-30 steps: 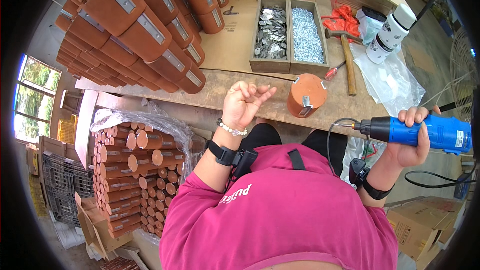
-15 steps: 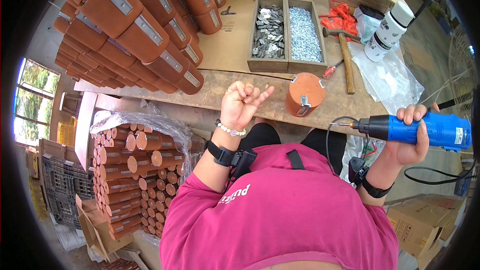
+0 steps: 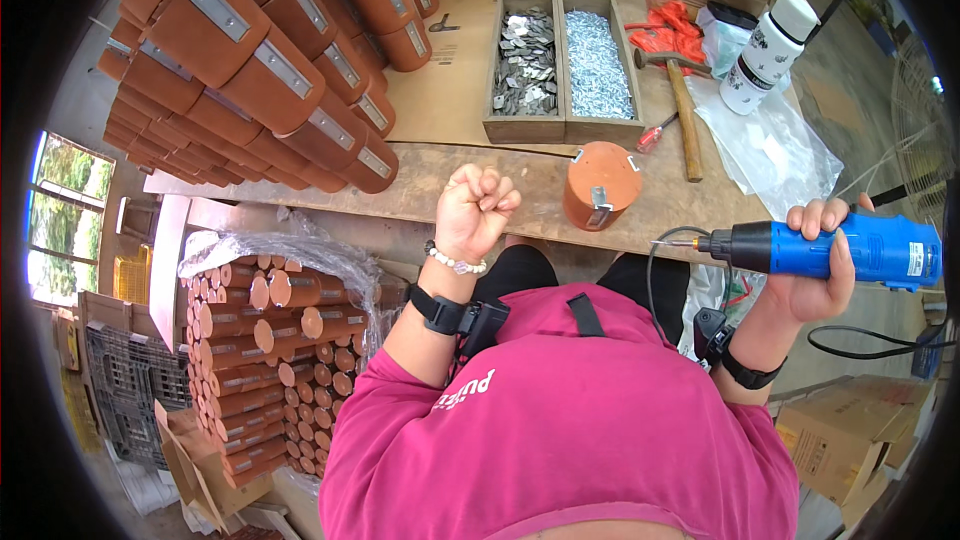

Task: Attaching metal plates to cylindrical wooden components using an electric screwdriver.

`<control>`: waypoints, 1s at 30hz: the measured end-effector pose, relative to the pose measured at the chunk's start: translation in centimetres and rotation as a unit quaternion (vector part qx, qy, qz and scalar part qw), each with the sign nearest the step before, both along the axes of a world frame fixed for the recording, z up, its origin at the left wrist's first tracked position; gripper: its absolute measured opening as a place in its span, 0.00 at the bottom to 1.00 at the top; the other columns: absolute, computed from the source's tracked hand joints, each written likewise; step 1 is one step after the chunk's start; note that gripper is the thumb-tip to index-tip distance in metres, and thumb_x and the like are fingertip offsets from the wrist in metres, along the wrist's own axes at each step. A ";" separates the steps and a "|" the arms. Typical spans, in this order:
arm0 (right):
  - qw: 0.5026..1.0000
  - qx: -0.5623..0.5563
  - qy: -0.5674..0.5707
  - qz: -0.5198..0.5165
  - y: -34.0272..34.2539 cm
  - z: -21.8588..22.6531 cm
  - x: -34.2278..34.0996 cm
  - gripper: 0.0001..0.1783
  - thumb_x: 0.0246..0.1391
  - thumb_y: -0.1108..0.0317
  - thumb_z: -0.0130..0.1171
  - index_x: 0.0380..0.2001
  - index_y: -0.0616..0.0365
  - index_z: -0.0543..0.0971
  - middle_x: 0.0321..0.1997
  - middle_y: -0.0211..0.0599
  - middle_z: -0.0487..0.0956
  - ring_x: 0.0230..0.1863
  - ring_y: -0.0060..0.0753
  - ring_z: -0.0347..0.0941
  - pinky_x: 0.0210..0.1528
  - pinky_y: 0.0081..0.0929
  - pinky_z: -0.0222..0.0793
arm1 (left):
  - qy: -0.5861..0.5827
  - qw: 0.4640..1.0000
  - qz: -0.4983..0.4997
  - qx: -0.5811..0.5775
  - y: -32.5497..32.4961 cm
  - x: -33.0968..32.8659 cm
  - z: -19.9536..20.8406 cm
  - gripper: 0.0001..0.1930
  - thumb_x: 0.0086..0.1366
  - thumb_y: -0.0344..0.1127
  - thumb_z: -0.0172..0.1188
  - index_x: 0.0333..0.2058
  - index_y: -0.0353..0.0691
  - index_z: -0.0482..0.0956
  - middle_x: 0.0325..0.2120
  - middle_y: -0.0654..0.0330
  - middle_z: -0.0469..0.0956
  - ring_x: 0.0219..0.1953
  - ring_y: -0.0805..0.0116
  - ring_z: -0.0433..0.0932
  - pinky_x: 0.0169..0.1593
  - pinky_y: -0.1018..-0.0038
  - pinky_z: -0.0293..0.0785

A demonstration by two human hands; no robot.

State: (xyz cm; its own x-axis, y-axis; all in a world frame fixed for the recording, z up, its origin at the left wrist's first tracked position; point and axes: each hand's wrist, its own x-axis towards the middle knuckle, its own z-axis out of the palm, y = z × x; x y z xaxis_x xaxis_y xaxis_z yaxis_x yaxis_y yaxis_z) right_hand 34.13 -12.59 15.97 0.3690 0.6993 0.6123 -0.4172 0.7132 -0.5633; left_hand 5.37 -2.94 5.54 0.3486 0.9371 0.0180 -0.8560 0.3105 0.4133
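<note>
Currently between fastenings: right hand (image 3: 815,270) grips blue electric screwdriver (image 3: 830,248), left hand (image 3: 475,210) clenched, contents hidden, beside terracotta cylinder (image 3: 600,183). Next move needs the bit lined up on its metal clip (image 3: 598,202).

- The right hand (image 3: 815,265) grips a blue electric screwdriver (image 3: 835,248), held level off the bench's near edge, its bit pointing left.
- The left hand (image 3: 475,210) is curled into a loose fist at the near edge of the bench (image 3: 450,110).
- A brown cylinder (image 3: 601,185) with a metal clip stands just right of that fist.
- Behind it sits a two-compartment wooden tray (image 3: 565,127) of metal parts.
- A hammer (image 3: 680,105) lies right of the tray.
- Brown cylinders are stacked (image 3: 270,60) at the far left corner.
</note>
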 end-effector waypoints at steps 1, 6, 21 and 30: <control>1.000 0.000 0.000 0.002 0.0 0.0 0.0 0.28 0.43 0.74 0.44 0.50 0.60 0.52 0.31 0.39 0.64 0.30 0.29 0.62 0.36 0.32 0.60 | 0.003 1.000 0.001 -0.001 0.0 0.0 0.1 0.10 0.46 0.22 0.48 0.11 0.42 0.65 0.14 0.67 0.66 0.14 0.80 0.56 0.23 0.80 0.55; 1.000 0.001 0.000 0.001 0.0 0.0 0.1 0.28 0.43 0.74 0.44 0.50 0.60 0.52 0.31 0.39 0.64 0.30 0.29 0.62 0.36 0.32 0.60 | 0.001 1.000 -0.005 -0.005 0.0 0.2 0.4 0.10 0.46 0.21 0.47 0.11 0.42 0.64 0.14 0.67 0.66 0.14 0.79 0.56 0.23 0.80 0.54; 1.000 0.005 0.003 -0.017 -0.1 0.3 -0.4 0.28 0.43 0.74 0.44 0.51 0.60 0.53 0.30 0.40 0.64 0.29 0.31 0.63 0.34 0.32 0.62 | 0.632 0.529 0.131 0.551 -0.2 4.1 5.0 0.13 0.43 0.28 0.58 0.32 0.38 0.73 0.39 0.55 0.69 0.44 0.57 0.66 0.47 0.68 0.61; 1.000 0.011 0.006 -0.010 0.0 0.3 -0.2 0.28 0.43 0.74 0.44 0.51 0.60 0.52 0.30 0.40 0.64 0.29 0.32 0.64 0.33 0.33 0.63 | 0.630 0.494 0.227 0.554 -0.9 5.2 1.9 0.13 0.40 0.34 0.62 0.29 0.41 0.75 0.41 0.61 0.70 0.47 0.59 0.64 0.50 0.60 0.55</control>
State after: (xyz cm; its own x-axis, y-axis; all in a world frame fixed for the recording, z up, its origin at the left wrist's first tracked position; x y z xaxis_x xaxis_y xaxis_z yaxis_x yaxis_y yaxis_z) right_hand 33.92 -12.61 16.23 0.3905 0.6784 0.6223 -0.4087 0.7335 -0.5431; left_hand 10.61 -3.84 7.43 0.4960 0.5818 0.6447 0.4214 -0.8104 0.4071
